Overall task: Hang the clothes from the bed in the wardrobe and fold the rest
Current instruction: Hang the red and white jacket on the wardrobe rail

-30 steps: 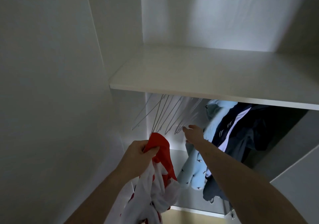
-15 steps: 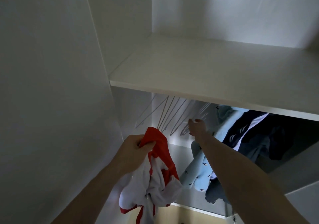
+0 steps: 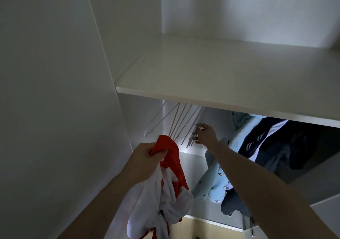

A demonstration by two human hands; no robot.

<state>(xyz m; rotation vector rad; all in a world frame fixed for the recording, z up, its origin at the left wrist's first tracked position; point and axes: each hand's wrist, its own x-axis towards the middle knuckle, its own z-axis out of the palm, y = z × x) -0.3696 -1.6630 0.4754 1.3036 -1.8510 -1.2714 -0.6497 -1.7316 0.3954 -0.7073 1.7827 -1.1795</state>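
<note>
I face the open wardrobe. My left hand (image 3: 146,157) grips a red and white garment (image 3: 165,192) by its red top edge, and the rest hangs down bunched below my wrist. Under the white shelf (image 3: 211,84) hang several thin white empty hangers (image 3: 176,124). My right hand (image 3: 204,134) reaches up to the rightmost of them, its fingers curled round the hangers' lower ends. To the right of that hand hang a light blue patterned garment (image 3: 217,180) and a dark navy one with white stripes (image 3: 261,141).
The wardrobe's white side wall (image 3: 55,110) fills the left. A grey garment (image 3: 231,205) hangs low below my right forearm. A pale door or panel edge (image 3: 322,198) stands at the lower right. The shelf's top is bare.
My right hand has risen and closed its fingers on the rightmost hangers. My left hand with the red and white garment has lifted slightly. The view has tilted up.
</note>
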